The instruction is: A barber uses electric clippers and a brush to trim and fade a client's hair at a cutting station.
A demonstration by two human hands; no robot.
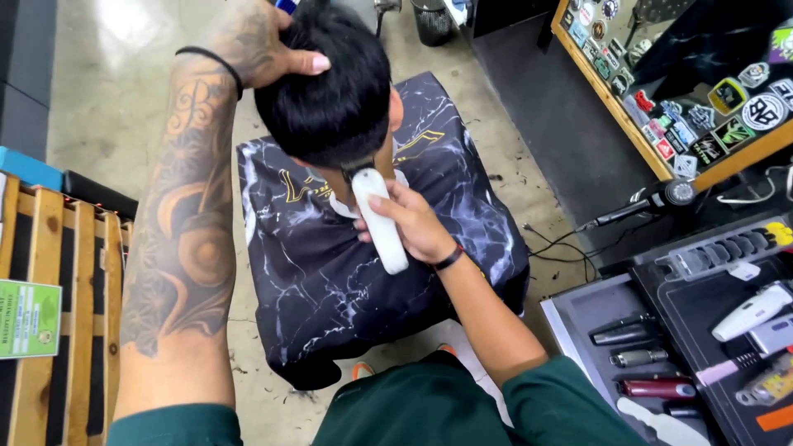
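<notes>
A seated person with short black hair [330, 91] wears a black marbled cape [330, 264]. My left hand [264, 45] rests on top of the head, fingers spread over the hair, with a black band on the wrist. My right hand [413, 223] grips a white hair clipper [378, 219], its blade end touching the hairline at the nape of the neck.
At the right, a dark tray [578, 310] holds several clippers and trimmers, with a white one [752, 312] farther right. A wood-framed mirror [702, 74] edged with stickers stands at the upper right. A slatted wooden bench [58, 330] is at the left. Cables lie on the floor.
</notes>
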